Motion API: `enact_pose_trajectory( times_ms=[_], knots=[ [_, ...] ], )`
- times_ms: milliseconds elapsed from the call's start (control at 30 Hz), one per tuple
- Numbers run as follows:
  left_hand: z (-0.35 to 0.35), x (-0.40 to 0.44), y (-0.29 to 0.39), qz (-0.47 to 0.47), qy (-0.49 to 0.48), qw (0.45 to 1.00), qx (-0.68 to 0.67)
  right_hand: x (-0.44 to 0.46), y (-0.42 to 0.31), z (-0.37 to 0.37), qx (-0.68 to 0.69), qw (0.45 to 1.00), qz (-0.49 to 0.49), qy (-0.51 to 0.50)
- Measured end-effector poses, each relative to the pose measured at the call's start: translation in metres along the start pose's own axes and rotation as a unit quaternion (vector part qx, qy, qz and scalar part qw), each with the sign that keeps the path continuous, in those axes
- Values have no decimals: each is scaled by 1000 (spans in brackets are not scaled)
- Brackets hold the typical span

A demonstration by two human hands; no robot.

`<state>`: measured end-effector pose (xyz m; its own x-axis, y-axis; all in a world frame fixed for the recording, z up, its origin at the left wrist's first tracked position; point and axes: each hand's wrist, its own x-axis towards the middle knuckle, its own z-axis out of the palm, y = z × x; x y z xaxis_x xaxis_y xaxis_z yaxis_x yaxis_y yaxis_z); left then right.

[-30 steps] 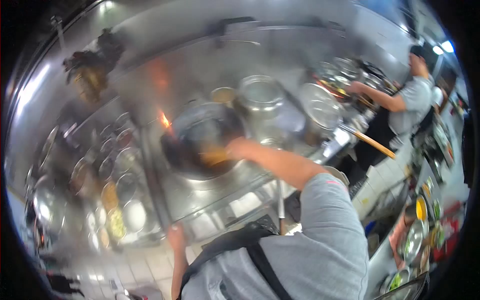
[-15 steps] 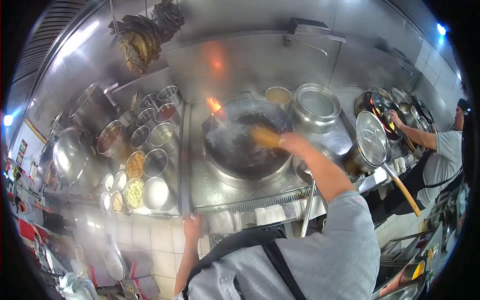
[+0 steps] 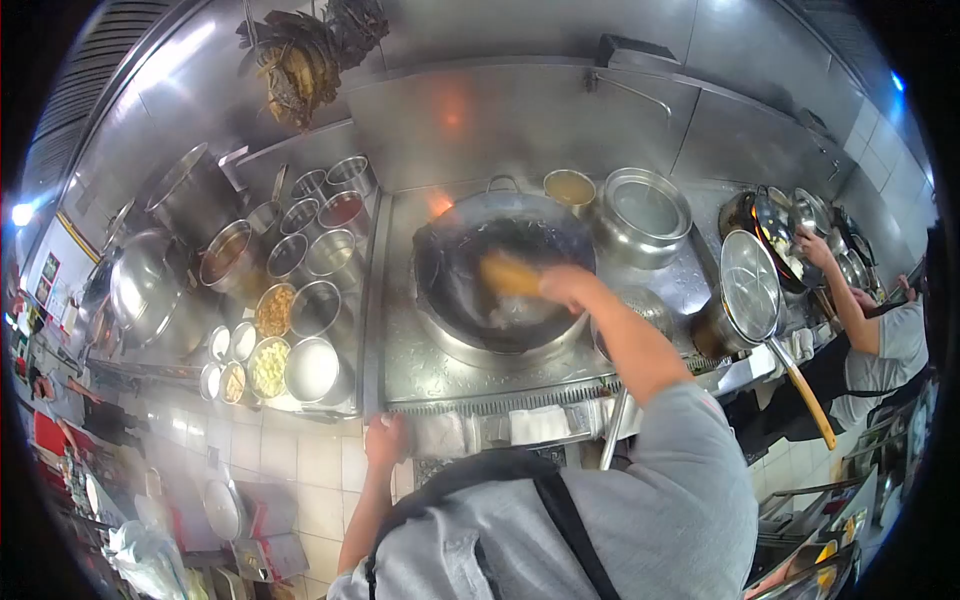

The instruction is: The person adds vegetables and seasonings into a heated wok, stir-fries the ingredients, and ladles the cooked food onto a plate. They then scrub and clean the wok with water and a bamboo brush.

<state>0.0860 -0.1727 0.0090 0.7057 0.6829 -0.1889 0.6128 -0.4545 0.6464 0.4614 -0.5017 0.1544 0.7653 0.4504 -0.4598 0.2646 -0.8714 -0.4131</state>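
Observation:
In the head view my right hand (image 3: pixel 570 287) is closed around a yellowish bamboo wok brush (image 3: pixel 510 275), blurred by motion, over the inside of a large dark wok (image 3: pixel 440 300). Some steam and wetness show in the wok, which sits on a round burner ring of the steel stove (image 3: pixel 400 360). A small flame (image 3: pixel 439 203) burns at the wok's back left. At the stove's front left corner, my left hand (image 3: pixel 386 440) is closed by the front edge; what its fingers hold, if anything, is hidden.
Several steel containers, one with white contents (image 3: pixel 312 368), stand on the left. A wide steel pot (image 3: pixel 645 215) and a small pot (image 3: pixel 569 188) sit behind the wok. A long-handled strainer (image 3: pixel 750 285) lies to the right. Farther right, a co-worker's hand (image 3: pixel 815 247) is beside another wok.
My right hand and the brush have moved left within the wok. The flame at the back left has shrunk. The whole view has shifted slightly.

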Motion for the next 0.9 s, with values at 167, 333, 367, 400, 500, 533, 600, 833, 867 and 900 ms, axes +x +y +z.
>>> enact_pose_trajectory(
  times_ms=[167, 333, 367, 400, 500, 533, 600, 833, 867, 900],
  knots=[
    [3, -2, 1, 28, 24, 999, -14, 64, -45, 62, 190, 978, 17, 86],
    [9, 4, -14, -3, 33, 999, 36, -55, -17, 41, 71, 989, -122, 48],
    [5, 1, -9, -6, 21, 999, 45, -41, 12, 17, 39, 997, -63, 15],
    [5, 0, -4, -2, 32, 999, 43, -29, 38, -7, 2, 1000, -7, -22],
    [-7, -2, 5, 15, 2, 999, 31, 24, 43, -21, 99, 992, 61, 40],
    [0, 5, -5, 21, 4, 1000, 10, 53, 43, -16, 161, 982, 64, 69],
    [2, 8, -14, 38, 6, 999, -3, 108, 12, 28, 279, 954, 56, 95],
    [1, -4, 0, 21, 11, 1000, 6, -20, -50, 74, 152, 985, -84, 2],
    [2, -2, -6, 22, 19, 1000, 12, -36, -20, 62, 106, 987, -115, -31],
    [4, 3, -11, 27, 12, 999, 13, -40, 12, 45, 38, 992, -104, -58]
  ],
)
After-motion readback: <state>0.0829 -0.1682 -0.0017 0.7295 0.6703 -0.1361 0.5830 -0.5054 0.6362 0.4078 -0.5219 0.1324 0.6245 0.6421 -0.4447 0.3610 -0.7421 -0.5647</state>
